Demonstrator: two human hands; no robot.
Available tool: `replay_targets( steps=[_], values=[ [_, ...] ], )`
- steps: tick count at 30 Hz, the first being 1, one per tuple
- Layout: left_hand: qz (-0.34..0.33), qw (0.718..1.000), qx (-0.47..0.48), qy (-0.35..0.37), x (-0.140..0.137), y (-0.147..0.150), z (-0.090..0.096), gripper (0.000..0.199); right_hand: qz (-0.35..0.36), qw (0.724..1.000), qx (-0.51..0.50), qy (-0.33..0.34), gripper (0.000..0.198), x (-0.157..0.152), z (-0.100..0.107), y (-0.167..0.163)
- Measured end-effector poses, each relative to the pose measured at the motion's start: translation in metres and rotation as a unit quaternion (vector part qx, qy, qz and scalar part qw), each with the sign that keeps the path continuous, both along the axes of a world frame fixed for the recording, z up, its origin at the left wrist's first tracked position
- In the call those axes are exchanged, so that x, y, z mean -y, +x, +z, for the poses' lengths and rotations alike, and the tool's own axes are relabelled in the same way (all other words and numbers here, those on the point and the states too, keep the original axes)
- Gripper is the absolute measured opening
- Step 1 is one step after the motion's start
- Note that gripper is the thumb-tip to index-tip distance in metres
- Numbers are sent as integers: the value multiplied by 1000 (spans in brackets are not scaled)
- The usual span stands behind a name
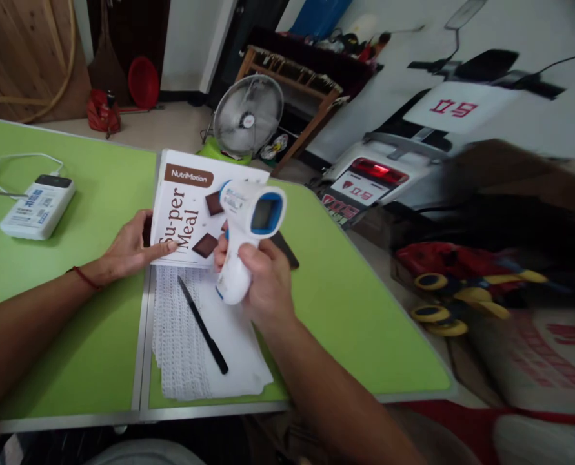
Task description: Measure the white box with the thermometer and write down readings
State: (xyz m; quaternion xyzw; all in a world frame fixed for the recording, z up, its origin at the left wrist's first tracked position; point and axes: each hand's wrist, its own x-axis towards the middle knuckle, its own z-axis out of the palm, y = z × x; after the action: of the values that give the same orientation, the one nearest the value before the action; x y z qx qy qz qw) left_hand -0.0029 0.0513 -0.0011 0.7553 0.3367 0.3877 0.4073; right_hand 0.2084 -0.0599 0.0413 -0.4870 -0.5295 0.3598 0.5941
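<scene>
A white box [190, 223] printed "NutriMotion Su-per Meal" stands over the paper stack, and my left hand [135, 247] grips its left edge, thumb across the front. My right hand [269, 274] is wrapped round the handle of a white and blue infrared thermometer [239, 258]. Its small screen faces me, and its front end overlaps the right side of the box. Beneath, a stack of printed sheets [185, 349] lies near the table's front edge, with a black pen [204, 328] diagonally on top. A dark flat object [286, 250] shows partly behind my right hand.
The green folding table [340, 323] has a metal seam down its middle. At its left sits a white power bank or adapter [39, 206] with cables. Beyond the table are a fan [248, 116], a red basin [144, 82] and a white scooter [364, 174]; a yellow-wheeled toy [442, 303] lies right.
</scene>
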Motion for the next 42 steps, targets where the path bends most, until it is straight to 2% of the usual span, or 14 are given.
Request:
replay_targets(
  steps=[3,6,15,20,29,36,42],
  values=[
    [14,999,-1,-40,4,3,4,77,-15,999,-49,1,38,-7,-23,-9],
    [-7,997,22,-71,5,6,8,75,-10,998,-63,-3,39,-6,-32,-10],
    [-20,999,-7,-29,3,2,10,79,11,999,-39,-8,44,1,-23,-4],
    [-32,999,-2,-10,3,3,8,74,0,999,-52,-16,45,2,-23,-2],
    [-37,999,4,-23,3,3,8,75,22,999,-32,-10,41,5,-24,-1],
    [-46,998,11,-36,3,2,8,75,23,998,-67,-1,43,5,-23,-3],
    [-50,998,14,-26,2,3,8,76,11,998,-54,-12,45,6,-24,-2]
  ],
)
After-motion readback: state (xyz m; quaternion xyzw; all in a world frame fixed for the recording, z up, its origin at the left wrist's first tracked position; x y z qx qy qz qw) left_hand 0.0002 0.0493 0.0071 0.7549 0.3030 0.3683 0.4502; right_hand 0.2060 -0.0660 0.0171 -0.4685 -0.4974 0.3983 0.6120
